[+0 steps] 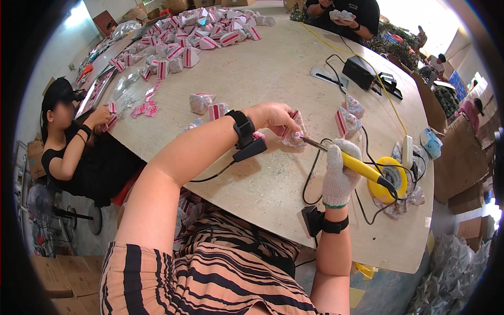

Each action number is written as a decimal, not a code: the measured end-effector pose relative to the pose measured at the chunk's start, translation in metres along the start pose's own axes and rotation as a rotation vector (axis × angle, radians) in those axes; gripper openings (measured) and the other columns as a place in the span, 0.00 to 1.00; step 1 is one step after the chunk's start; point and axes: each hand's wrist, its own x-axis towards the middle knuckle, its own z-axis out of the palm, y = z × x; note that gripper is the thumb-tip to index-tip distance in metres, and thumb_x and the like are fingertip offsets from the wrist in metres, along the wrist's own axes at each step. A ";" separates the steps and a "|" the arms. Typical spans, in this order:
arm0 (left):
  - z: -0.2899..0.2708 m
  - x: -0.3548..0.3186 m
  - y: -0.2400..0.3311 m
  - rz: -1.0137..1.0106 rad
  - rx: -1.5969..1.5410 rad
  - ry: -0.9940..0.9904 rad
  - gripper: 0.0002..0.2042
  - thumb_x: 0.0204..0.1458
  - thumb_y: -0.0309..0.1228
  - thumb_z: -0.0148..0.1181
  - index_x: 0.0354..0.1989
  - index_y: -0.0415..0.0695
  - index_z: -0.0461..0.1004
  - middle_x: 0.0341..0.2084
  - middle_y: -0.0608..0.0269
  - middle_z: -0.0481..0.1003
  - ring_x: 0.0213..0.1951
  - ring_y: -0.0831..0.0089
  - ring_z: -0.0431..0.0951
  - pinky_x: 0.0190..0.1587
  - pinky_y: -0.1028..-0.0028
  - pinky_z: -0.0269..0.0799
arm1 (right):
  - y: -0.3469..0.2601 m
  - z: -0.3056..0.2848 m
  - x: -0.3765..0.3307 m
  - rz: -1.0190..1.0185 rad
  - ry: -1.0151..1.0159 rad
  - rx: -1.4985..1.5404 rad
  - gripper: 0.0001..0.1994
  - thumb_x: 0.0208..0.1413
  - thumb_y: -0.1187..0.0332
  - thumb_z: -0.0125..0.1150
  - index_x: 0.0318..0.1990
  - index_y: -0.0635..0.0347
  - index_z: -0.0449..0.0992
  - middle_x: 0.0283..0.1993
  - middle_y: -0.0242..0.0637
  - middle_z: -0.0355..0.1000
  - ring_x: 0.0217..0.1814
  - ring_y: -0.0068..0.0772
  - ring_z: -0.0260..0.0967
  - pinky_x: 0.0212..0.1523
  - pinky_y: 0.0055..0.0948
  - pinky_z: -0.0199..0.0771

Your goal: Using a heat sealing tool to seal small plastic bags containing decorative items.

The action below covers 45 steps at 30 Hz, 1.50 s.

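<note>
My bare left hand [272, 116] grips a small cake-slice-shaped ornament [295, 138], speckled white with a pink-red striped side. In a white knitted glove, my right hand [338, 176] is closed round the yellow handle of a soldering iron [361, 166]. The iron's metal shaft points left, and its tip is at the slice, close to my left fingertips; whether it touches is too small to tell. Two similar slices [347, 124] stand just beyond my right hand. More slices [201, 103] lie beyond my left forearm, partly hidden by it.
A large heap of slices [194, 39] covers the table's far left. Pink scraps [144, 109] lie near the left edge. At right are a yellow ring-shaped roll [387, 179], looping black cables, a yellow cord and a black box [360, 72]. Co-workers sit left and across, holding pieces.
</note>
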 end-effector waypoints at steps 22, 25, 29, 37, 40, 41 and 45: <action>0.000 -0.002 0.001 0.020 0.001 -0.018 0.21 0.45 0.33 0.65 0.45 0.38 0.68 0.36 0.58 0.74 0.35 0.72 0.77 0.41 0.74 0.74 | 0.001 0.003 -0.002 -0.074 -0.010 -0.069 0.07 0.51 0.76 0.60 0.37 0.62 0.72 0.37 0.32 0.71 0.39 0.21 0.65 0.44 0.23 0.66; 0.001 -0.003 0.002 0.017 0.009 -0.007 0.21 0.45 0.33 0.65 0.46 0.37 0.68 0.36 0.57 0.74 0.35 0.71 0.77 0.41 0.73 0.74 | -0.001 0.004 -0.002 -0.081 -0.013 -0.092 0.07 0.51 0.76 0.60 0.37 0.62 0.72 0.37 0.32 0.71 0.39 0.21 0.65 0.43 0.23 0.66; 0.003 -0.004 0.002 0.039 0.016 -0.010 0.23 0.45 0.34 0.65 0.47 0.35 0.67 0.37 0.55 0.74 0.36 0.69 0.77 0.42 0.72 0.74 | -0.002 0.004 -0.003 -0.107 -0.036 -0.123 0.07 0.50 0.77 0.60 0.37 0.62 0.72 0.38 0.33 0.70 0.38 0.20 0.65 0.41 0.22 0.66; 0.004 -0.003 0.002 0.051 0.075 0.009 0.24 0.45 0.35 0.65 0.47 0.34 0.66 0.38 0.52 0.74 0.37 0.68 0.77 0.42 0.72 0.74 | -0.006 0.005 -0.002 -0.156 -0.065 -0.179 0.07 0.49 0.77 0.61 0.36 0.63 0.73 0.36 0.33 0.71 0.35 0.20 0.65 0.37 0.21 0.67; 0.005 -0.004 0.004 0.042 0.126 0.012 0.24 0.45 0.35 0.65 0.47 0.34 0.66 0.38 0.52 0.73 0.38 0.68 0.77 0.43 0.72 0.74 | -0.007 0.005 -0.002 -0.180 -0.069 -0.198 0.07 0.49 0.76 0.61 0.36 0.63 0.73 0.35 0.33 0.71 0.34 0.20 0.65 0.36 0.21 0.67; 0.005 -0.004 0.004 0.058 0.119 0.010 0.24 0.45 0.35 0.65 0.47 0.34 0.66 0.38 0.52 0.73 0.38 0.68 0.77 0.42 0.72 0.74 | -0.008 0.005 -0.003 -0.169 -0.068 -0.191 0.07 0.49 0.76 0.61 0.37 0.63 0.72 0.35 0.34 0.71 0.34 0.19 0.65 0.36 0.20 0.67; 0.006 -0.004 0.003 0.080 0.136 -0.010 0.24 0.44 0.36 0.65 0.46 0.35 0.67 0.37 0.53 0.73 0.37 0.69 0.77 0.39 0.73 0.74 | -0.008 0.005 -0.003 -0.207 -0.086 -0.271 0.07 0.49 0.76 0.61 0.36 0.63 0.72 0.34 0.34 0.71 0.33 0.19 0.65 0.36 0.21 0.67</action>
